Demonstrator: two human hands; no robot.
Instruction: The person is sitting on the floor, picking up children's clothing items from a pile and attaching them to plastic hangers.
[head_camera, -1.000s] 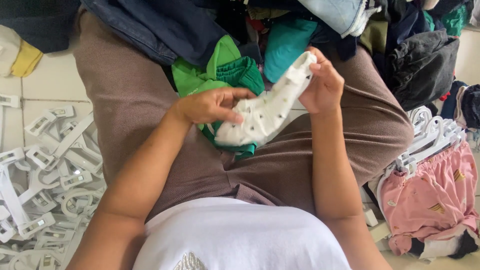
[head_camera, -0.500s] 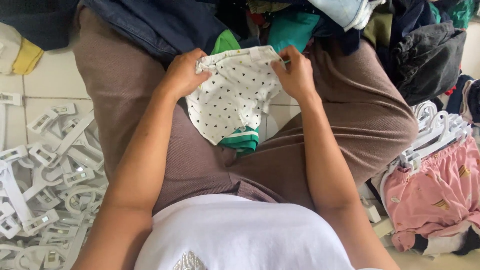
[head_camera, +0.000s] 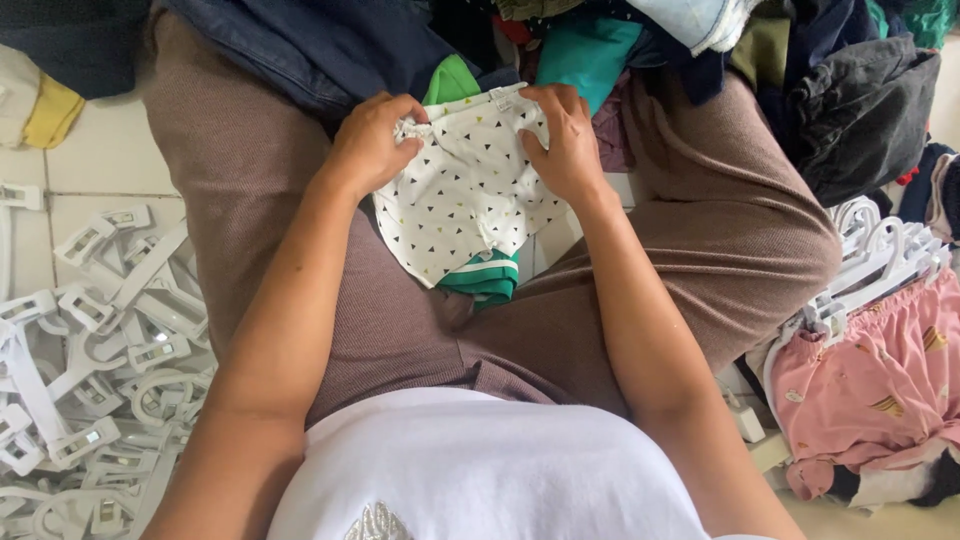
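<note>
White cotton dotted with tiny dark triangles: a small baby garment (head_camera: 462, 200) lies spread across the lap of a seated person in brown trousers (head_camera: 700, 240). The left hand (head_camera: 372, 140) pinches the garment's upper left corner closed between thumb and fingers; the right hand (head_camera: 562, 135) presses flat-fingered on its upper right edge, thumb tucked under the waistband. A small white label sits at the middle of that top edge, too small to read. Beneath the garment peeks a green piece with a white stripe (head_camera: 482, 280). Beyond the garment rises a heap of mixed clothes (head_camera: 640, 40), dark denim foremost. Left of the garment, white plastic hangers (head_camera: 90, 350) litter the tiled floor; right of it lie pink shorts (head_camera: 870, 380) clipped on hangers. The heap leans close, so I judge a loose piece could slide onto the spread cloth and rumple it.
</note>
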